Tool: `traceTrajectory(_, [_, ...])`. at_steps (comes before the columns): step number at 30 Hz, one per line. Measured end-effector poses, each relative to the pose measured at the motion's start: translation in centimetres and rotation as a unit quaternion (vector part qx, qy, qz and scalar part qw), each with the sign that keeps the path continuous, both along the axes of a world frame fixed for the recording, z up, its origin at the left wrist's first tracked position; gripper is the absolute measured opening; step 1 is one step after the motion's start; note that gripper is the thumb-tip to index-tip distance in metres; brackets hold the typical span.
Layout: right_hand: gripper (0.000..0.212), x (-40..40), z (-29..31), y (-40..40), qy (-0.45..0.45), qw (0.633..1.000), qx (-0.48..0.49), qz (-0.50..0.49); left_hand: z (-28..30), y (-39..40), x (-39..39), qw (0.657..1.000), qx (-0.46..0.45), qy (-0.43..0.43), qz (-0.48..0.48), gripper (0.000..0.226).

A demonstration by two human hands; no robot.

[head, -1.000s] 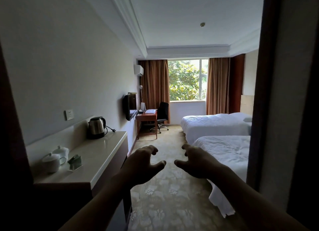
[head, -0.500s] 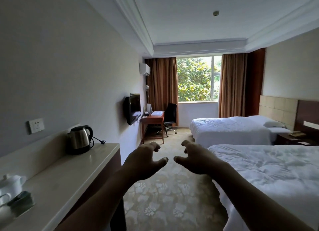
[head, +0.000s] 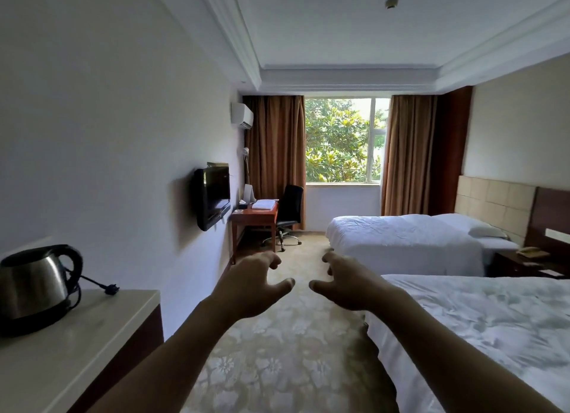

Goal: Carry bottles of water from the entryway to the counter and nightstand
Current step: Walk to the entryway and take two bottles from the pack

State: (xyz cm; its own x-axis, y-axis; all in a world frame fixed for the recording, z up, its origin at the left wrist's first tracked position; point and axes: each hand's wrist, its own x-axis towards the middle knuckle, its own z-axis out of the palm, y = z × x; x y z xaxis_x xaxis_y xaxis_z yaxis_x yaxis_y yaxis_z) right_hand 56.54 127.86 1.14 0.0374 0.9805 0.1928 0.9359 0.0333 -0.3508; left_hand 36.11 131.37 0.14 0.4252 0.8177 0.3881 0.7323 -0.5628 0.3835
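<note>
No water bottle shows: left hand (head: pixel 249 284) and right hand (head: pixel 348 284) hover loosely curled, holding nothing, counter (head: pixel 101 329) left of them, nightstand (head: pixel 524 263) far right, both bottleless

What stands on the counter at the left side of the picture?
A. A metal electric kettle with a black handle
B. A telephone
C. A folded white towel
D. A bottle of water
A: a metal kettle with a black handle stands on the pale counter, its cord and plug lying beside it; no bottle shows there.
</note>
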Motion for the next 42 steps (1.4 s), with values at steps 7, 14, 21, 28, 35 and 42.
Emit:
traceTrajectory(7, [0.074, 3.8, 3.1, 18.3, 0.014, 1.000, 0.020, -0.018, 2.9, 19.3, 4.2, 1.000, -0.009, -0.015, -0.020, 0.057])
traceTrajectory(14, [0.073, 9.1, 1.8, 33.2, 0.018, 0.999, 0.010, -0.026, 1.8, 33.9, 9.2, 0.999, -0.020, -0.019, -0.018, 0.054])
traceTrajectory(21, [0.073, 15.9, -0.4, 49.9, 0.023, 1.000, 0.017, -0.011, -0.1, 49.8, 16.3, 1.000, -0.021, -0.002, -0.006, 0.052])
traceTrajectory(28, [0.069, 24.5, 2.2, 67.0, 0.032, 0.999, 0.020, 0.007, 3.0, 67.0, 25.2, 1.000, -0.003, -0.002, 0.010, 0.048])
traceTrajectory(35, [0.065, 29.6, 3.8, 80.6, 0.014, 1.000, 0.026, 0.006, 4.7, 80.6, 30.7, 1.000, -0.004, -0.008, -0.003, 0.052])
traceTrajectory(42, [0.066, 32.6, 1.4, 94.4, 0.015, 1.000, 0.022, 0.002, 2.4, 95.1, 33.9, 1.000, -0.004, -0.007, -0.014, 0.053])
